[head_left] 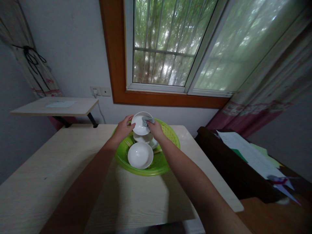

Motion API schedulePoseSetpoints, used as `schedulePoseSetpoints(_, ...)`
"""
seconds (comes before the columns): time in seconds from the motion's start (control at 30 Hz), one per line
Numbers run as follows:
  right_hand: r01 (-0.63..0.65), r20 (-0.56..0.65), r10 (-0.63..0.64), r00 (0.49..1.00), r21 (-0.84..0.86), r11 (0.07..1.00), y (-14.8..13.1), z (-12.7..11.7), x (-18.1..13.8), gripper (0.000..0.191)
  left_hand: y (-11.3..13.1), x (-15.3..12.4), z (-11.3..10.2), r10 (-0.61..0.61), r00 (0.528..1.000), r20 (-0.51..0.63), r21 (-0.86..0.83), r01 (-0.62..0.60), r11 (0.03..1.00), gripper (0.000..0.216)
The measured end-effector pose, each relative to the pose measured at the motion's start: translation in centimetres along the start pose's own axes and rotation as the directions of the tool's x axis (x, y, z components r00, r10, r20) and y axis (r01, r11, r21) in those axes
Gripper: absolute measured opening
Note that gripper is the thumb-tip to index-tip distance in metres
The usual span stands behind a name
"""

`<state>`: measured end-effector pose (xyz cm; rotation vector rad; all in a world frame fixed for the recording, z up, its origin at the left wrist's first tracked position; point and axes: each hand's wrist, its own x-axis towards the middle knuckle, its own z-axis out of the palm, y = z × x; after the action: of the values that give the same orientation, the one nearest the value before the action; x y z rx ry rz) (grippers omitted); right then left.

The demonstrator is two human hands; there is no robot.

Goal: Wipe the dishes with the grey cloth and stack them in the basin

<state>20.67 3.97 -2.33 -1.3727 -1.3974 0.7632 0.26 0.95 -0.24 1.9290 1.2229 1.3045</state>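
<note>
My left hand point(123, 127) grips the left rim of a white bowl point(139, 124), tilted up above a green plastic basket point(168, 169). My right hand point(155, 129) presses a small grey cloth point(147, 120) against the bowl's right rim. Below the held bowl, more white bowls are stacked in the basket point(144, 138). Another white bowl point(140, 155) lies at the front of the basket. Wooden chopsticks point(128, 143) poke out beside the stack.
The basket rests on a light wooden table point(60, 169). A small shelf table point(56, 107) stands at the left wall. A dark desk point(234, 165) with papers point(251, 152) is on the right. A window and a curtain lie ahead.
</note>
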Motion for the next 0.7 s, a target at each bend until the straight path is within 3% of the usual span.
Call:
schedulePoseSetpoints(0.1,-0.169,0.103,0.147,0.984,0.247,0.954,0.4,0.9,-0.3,0.031,0.0,-0.1,0.1,0.021,0.998,0.065,0.007,-0.022,1.000,0.071)
schedulePoseSetpoints(0.17,-0.225,0.177,0.179,0.968,0.290,0.930,0.6,1.2,-0.5,0.031,0.2,-0.2,0.0,0.035,0.996,0.076,0.037,-0.038,0.999,0.071)
schedulePoseSetpoints(0.27,-0.167,0.167,0.136,0.976,0.186,0.968,0.7,1.2,-0.5,0.026,0.5,-0.2,-0.2,0.031,0.997,0.066,0.058,-0.034,0.998,0.073)
schedulePoseSetpoints(0.37,-0.035,0.103,0.038,0.994,-0.024,0.999,0.5,0.5,-0.4,0.020,0.5,-0.2,-0.2,0.022,0.997,0.080,0.039,-0.025,0.999,0.076)
schedulePoseSetpoints(0.5,0.130,0.069,-0.116,0.991,-0.254,0.958,-0.2,-0.3,-0.6,0.019,0.4,-0.3,-0.2,0.075,0.986,0.152,0.010,-0.077,0.997,0.070)
schedulePoseSetpoints(0.7,0.160,0.051,-0.152,0.987,-0.294,0.942,-1.0,-0.5,-0.8,0.019,0.6,-0.3,-0.3,0.108,0.983,0.146,0.077,-0.120,0.990,0.067)
